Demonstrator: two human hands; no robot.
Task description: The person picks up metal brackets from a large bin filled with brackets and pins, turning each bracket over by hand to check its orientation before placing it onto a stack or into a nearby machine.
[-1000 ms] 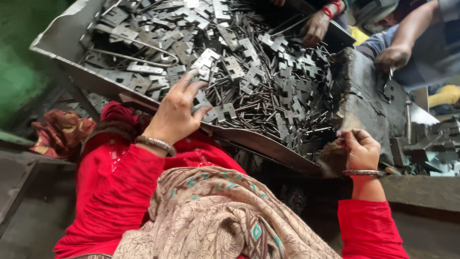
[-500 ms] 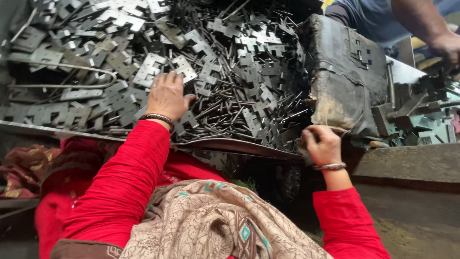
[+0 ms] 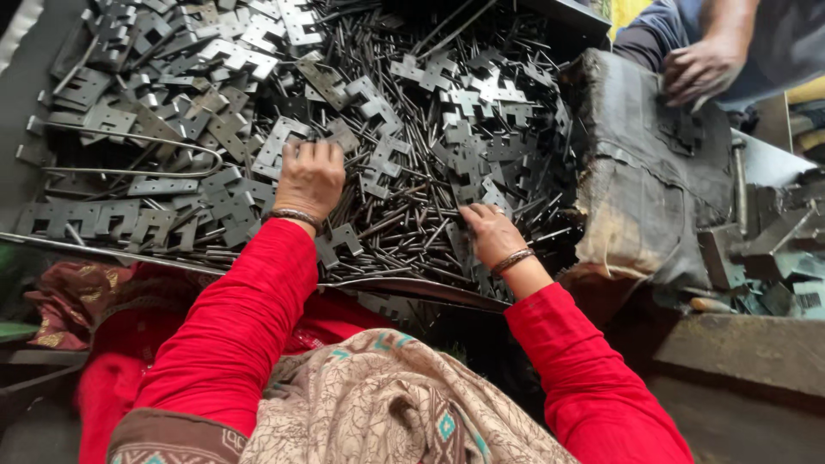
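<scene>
Sorting seems under way: the left hand (image 3: 309, 176) lies spread on flat metal plates (image 3: 215, 129) mid-tray, the right hand (image 3: 491, 232) curls into thin rods (image 3: 404, 219) near the tray's front edge (image 3: 412, 288), grip unclear.

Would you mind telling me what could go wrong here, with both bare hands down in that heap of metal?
1. The left hand and right hand are bare and pressed into a heap of stamped metal plates and thin rods; edges or rod ends may cut or prick the fingers.
2. The bangles on the right wrist could snag on the tangled rods.
3. Parts lie close to the tray's near rim and might spill over it.
</scene>
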